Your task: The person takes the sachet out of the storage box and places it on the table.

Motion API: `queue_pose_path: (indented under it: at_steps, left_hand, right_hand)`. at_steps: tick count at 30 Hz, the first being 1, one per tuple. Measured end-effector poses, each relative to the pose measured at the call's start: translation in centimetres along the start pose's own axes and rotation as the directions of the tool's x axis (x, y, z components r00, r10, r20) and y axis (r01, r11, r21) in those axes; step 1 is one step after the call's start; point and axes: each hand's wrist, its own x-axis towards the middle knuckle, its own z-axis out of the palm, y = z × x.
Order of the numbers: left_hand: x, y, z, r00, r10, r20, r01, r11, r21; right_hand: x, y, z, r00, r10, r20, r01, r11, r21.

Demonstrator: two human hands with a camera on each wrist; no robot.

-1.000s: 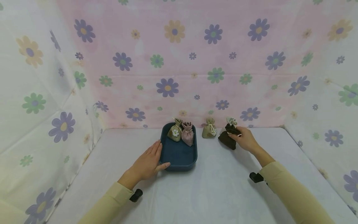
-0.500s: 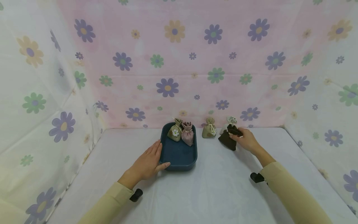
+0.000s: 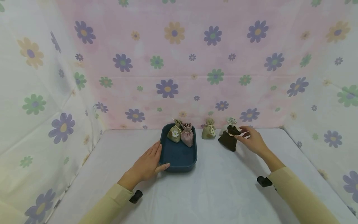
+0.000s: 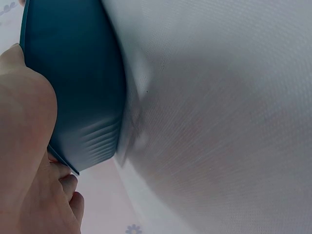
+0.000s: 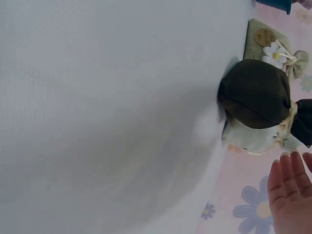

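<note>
A dark blue tray (image 3: 179,158) lies on the white table. My left hand (image 3: 144,163) rests along its left side, fingers straight, the thumb at its front corner; the left wrist view has the hand beside the tray wall (image 4: 83,83). Inside the tray, at the far end, a green pouch with a white flower (image 3: 174,137) leans beside a pink pouch (image 3: 187,138). To the right, a dark brown drawstring pouch (image 3: 227,141) sits on the table. My right hand (image 3: 253,140) is by its tied neck, and the right wrist view shows the extended fingers (image 5: 287,178) apart from the pouch.
A second green pouch (image 3: 208,132) stands between the tray and the brown pouch, near the back wall. Behind the brown pouch a pale pouch (image 3: 224,128) is partly hidden. Flower-print cloth (image 3: 179,62) closes off the back and both sides.
My right hand has let go of the brown pouch's neck and drawn slightly right, its fingers spreading. The brown pouch stays in nearly the same place. My left hand and the tray hold still.
</note>
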Motion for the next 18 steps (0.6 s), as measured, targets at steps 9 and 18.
queue_pose_path:
  at_steps: [9, 18]
  left_hand:
    - [-0.1, 0.1, -0.1, 1.000, 0.002, -0.002, -0.002, 1.000, -0.004]
    - [0.0, 0.2, -0.1, 1.000, -0.010, 0.017, 0.010, 1.000, -0.001]
  right_hand:
    - [-0.6, -1.8, -0.9, 0.992, -0.087, -0.089, 0.087, 0.996, -0.001]
    - [-0.6, -4.4, -0.1, 0.983, -0.161, -0.084, 0.165, 0.986, 0.035]
